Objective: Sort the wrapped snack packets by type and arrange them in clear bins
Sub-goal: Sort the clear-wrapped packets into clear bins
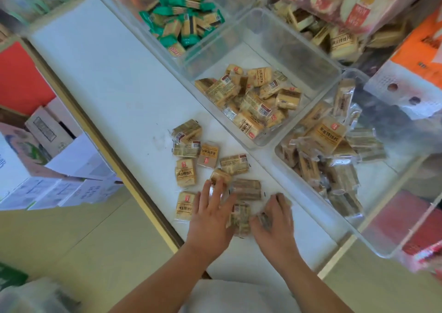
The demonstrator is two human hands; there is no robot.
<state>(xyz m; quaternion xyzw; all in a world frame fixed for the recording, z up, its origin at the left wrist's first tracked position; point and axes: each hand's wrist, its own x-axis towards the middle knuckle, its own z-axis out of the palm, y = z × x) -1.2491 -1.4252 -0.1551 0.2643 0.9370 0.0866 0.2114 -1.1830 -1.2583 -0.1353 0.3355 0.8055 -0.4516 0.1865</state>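
Note:
Several tan wrapped snack packets (208, 155) lie loose on the white tabletop (107, 78). My left hand (210, 214) lies over the near packets with fingers spread. My right hand (275, 221) has its fingers curled round a packet (264, 219) at the pile's near right end. Between the two hands sits another packet (240, 219). A clear bin (318, 61) behind the pile holds several of the same tan packets. To its right a second clear bin (373, 236) holds darker tan packets, and a bin (222, 40) at the back holds green-ended packets.
The table's wooden edge (100, 133) runs diagonally at the left, with cardboard cartons (47, 159) on the floor beyond it. Red-and-white bagged goods (346, 4) and an orange pack (421, 49) crowd the top right, above another bin of tan packets (334, 37).

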